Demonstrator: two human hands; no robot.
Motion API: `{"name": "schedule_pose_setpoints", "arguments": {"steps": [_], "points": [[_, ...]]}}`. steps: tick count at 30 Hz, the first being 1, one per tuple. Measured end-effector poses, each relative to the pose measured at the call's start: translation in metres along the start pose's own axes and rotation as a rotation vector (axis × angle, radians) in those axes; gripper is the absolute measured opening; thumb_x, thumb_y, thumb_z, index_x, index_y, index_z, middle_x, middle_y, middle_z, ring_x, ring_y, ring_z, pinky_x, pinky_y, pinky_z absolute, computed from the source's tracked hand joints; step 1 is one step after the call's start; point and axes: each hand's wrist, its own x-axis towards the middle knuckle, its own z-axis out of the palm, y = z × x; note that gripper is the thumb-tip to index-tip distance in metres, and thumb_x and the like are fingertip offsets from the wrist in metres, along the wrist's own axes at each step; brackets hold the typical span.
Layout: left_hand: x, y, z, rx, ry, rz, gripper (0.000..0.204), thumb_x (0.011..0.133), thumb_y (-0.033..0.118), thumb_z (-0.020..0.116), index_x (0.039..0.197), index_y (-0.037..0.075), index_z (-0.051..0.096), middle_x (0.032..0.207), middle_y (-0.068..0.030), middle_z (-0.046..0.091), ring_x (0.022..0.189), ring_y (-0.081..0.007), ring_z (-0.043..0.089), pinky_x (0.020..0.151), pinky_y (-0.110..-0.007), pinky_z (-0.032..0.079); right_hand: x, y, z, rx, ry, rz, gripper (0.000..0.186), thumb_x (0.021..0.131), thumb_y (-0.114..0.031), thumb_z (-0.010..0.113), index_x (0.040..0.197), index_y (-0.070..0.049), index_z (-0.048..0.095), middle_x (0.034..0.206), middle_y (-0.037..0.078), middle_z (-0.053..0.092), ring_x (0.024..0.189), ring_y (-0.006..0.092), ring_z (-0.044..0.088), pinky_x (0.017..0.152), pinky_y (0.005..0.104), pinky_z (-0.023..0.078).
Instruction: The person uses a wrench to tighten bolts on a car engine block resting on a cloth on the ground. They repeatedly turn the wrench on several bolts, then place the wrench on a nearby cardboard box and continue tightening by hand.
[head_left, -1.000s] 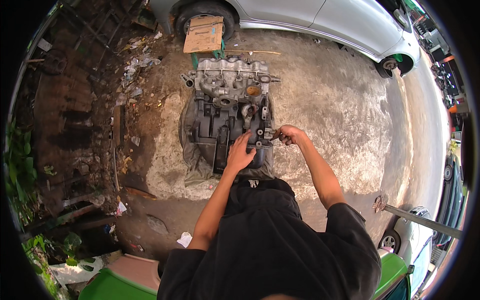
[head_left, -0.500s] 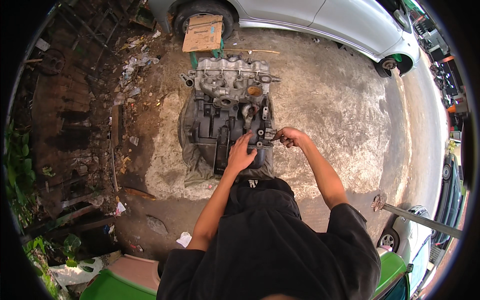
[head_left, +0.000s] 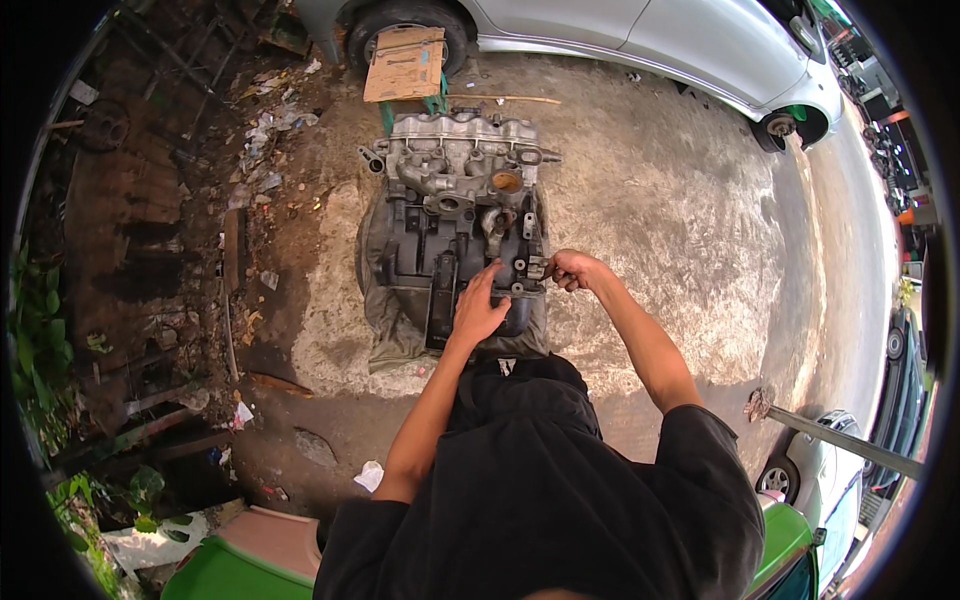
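In front of me a car engine (head_left: 420, 240) rests on a dark cloth (head_left: 390, 350) on the ground. Its silvery intake manifold (head_left: 430, 180) and cover face away from me, and its dark block lies nearest. My left hand (head_left: 481, 305) lies over the near part of the block, fingers stretched out and thumb apart. At the block's right edge, beside a small metal bracket (head_left: 536, 268), my right hand (head_left: 578, 271) is closed with the fingers curled. Whatever those fingers pinch is too small and hidden to name.
Beyond the engine a cardboard sheet (head_left: 405, 65) with tools on it sits on a green stand. A silver car (head_left: 620, 40) stands behind that. Litter and planks (head_left: 235, 250) lie along the left. A pole (head_left: 845, 438) juts in at the right.
My right hand has turned slightly at the bracket. The left hand stays on the block, almost unmoved.
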Motion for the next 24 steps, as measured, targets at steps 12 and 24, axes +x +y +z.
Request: {"name": "schedule_pose_setpoints", "arguments": {"steps": [12, 24], "points": [[0.001, 0.011, -0.005, -0.056, -0.025, -0.012, 0.089, 0.087, 0.017, 0.072, 0.162, 0.016, 0.024, 0.16, -0.0042, 0.046, 0.144, -0.0341, 0.046, 0.113, -0.054, 0.04, -0.001, 0.064, 0.046, -0.533, 0.398, -0.499, 0.035, 0.095, -0.014, 0.049, 0.126, 0.003, 0.052, 0.085, 0.021, 0.065, 0.068, 0.034, 0.062, 0.061, 0.0452, 0.048], [0.002, 0.009, -0.003, -0.057, -0.003, -0.022, 0.084, 0.087, 0.018, 0.071, 0.16, 0.017, 0.031, 0.157, -0.0109, 0.048, 0.143, -0.0355, 0.046, 0.113, -0.051, 0.041, 0.006, 0.132, 0.087, -0.373, 0.747, -0.548, 0.05, 0.1, -0.023, 0.052, 0.144, -0.001, 0.044, 0.097, 0.038, 0.068, 0.096, 0.058, 0.064, 0.09, 0.0622, 0.049]]}}
